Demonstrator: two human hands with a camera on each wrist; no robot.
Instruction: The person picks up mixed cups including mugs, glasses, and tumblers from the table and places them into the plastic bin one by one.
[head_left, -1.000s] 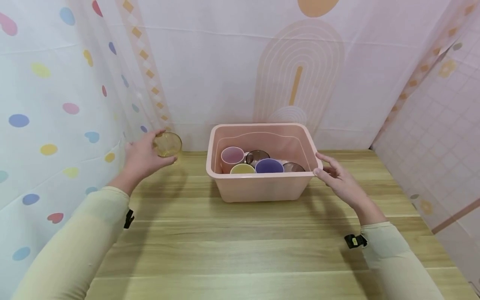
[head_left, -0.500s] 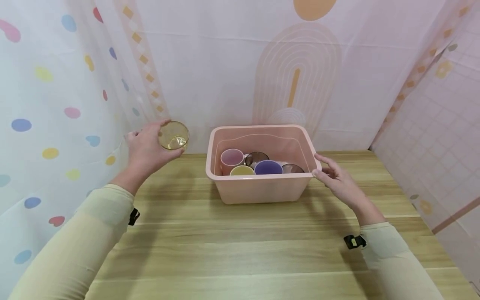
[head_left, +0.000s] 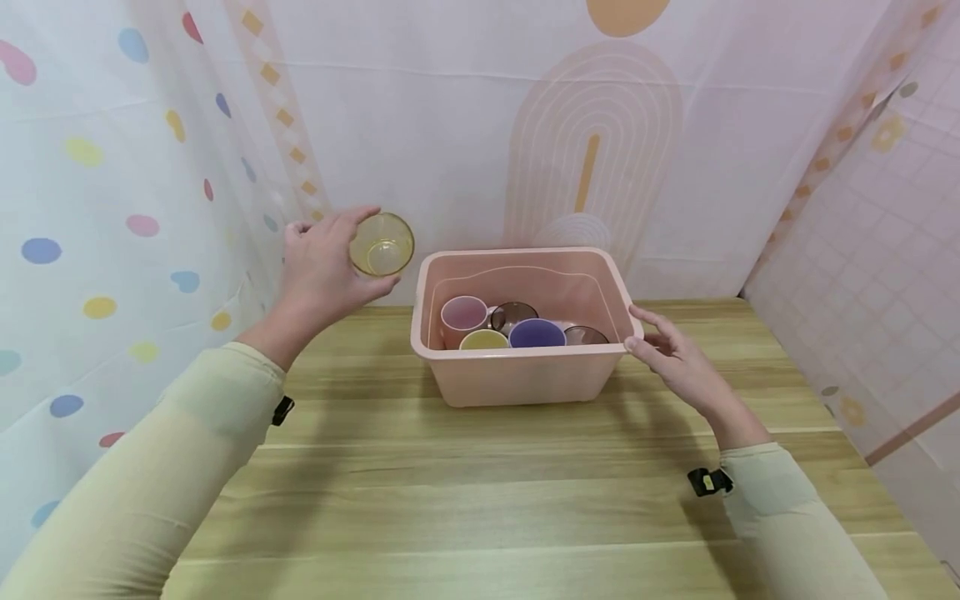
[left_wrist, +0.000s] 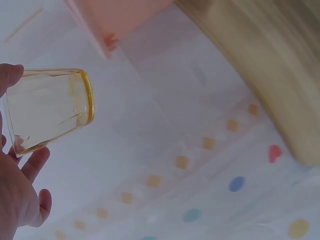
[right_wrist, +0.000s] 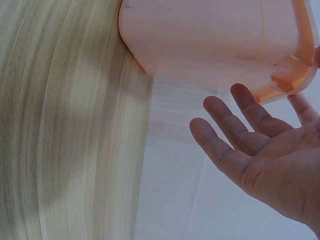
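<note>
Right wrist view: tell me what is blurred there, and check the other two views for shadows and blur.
Right wrist: table grain smeared into streaks; right hand fairly sharp. Head: soft even light, faint arm shadows on the table, straight edges bowed. Left wrist: yellow glass crisp in the left hand, backdrop soft.

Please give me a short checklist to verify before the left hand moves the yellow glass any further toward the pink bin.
1. Left hand grips the yellow glass firmly: ok, fingers curl round it.
2. Glass clear of the table: ok, held in the air.
3. Glass above the pink bin: not ok, it is left of the rim.
4. Right hand steadies the bin: ok, fingers at its right corner.
5. Free room inside beside the purple cup: cannot tell.
</note>
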